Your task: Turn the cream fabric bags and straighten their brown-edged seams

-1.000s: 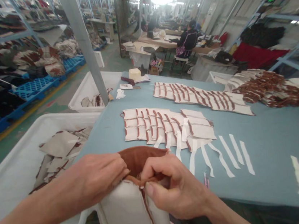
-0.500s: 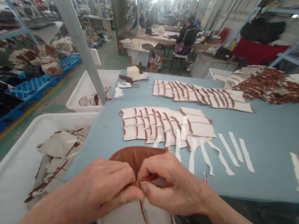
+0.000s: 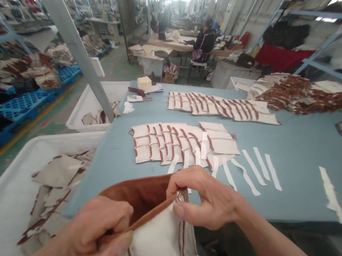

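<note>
A sewn cream fabric piece with a brown lining hangs between my hands at the near edge of the table, its top gaping like a pouch. My left hand pinches the rim at the left, thumb on the cream outside and fingers over the brown inside. At the right, beside a dark-striped seam, my right hand grips the same rim between thumb and fingers. Beyond my hands lies an overlapping row of cream pieces with brown edges, with several white strips beside it.
The blue-green table carries a second row of cream pieces and a brown-and-cream heap. Left stand white bins holding fabric pieces and a grey post. A seated person is farther back.
My hands have moved apart, the left one down and leftward. The rim that was bunched between them is spread, showing more brown lining. The view has shifted slightly right.
</note>
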`<state>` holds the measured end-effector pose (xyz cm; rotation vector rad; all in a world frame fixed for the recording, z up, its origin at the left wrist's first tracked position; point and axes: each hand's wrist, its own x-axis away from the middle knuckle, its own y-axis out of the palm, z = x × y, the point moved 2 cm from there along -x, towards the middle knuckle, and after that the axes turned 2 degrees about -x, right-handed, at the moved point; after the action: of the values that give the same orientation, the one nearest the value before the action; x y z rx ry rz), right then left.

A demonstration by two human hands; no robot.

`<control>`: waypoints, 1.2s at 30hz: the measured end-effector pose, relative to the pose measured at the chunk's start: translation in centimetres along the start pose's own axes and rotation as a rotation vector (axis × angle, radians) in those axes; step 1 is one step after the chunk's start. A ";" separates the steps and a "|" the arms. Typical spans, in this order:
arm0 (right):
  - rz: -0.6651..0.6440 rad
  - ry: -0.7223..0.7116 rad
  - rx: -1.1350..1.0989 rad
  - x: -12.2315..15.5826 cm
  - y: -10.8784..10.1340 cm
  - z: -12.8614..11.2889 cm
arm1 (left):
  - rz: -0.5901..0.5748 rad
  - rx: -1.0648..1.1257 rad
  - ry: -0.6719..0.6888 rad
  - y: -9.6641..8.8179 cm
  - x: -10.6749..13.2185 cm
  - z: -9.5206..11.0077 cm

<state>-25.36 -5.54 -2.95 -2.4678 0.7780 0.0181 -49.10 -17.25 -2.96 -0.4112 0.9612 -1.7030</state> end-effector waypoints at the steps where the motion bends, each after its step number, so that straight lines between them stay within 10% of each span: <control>1: -0.007 0.005 0.001 0.0 -0.2 0.1 | 0.021 0.016 0.002 0.0 0.4 -0.3; 11: 0.025 -0.223 0.001 -0.5 0.1 -0.6 | -0.047 0.200 -0.106 -0.9 1.1 -3.3; 22: -0.017 -0.139 -0.113 0.1 1.5 -3.6 | 0.024 0.088 0.021 -0.8 -3.1 2.2; 36: 0.017 0.054 -0.093 1.3 2.7 -2.9 | -0.036 0.017 -0.016 0.8 -2.8 3.3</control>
<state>-26.11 -9.55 -2.08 -2.5583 0.8388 -0.0068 -45.32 -16.07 -1.04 -0.4323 0.9316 -1.7365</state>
